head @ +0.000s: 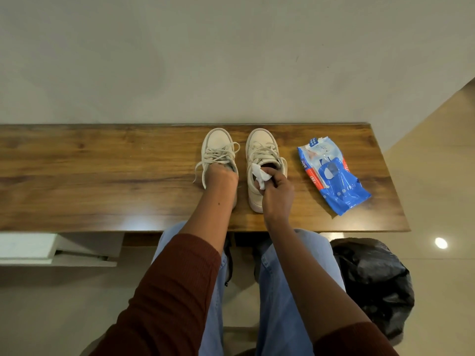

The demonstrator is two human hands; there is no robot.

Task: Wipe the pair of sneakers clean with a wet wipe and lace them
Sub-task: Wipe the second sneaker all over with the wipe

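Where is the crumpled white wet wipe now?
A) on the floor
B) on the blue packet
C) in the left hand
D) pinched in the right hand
D: the right hand pinches the crumpled white wet wipe over the right-side off-white sneaker; the left hand grips the left-side sneaker.
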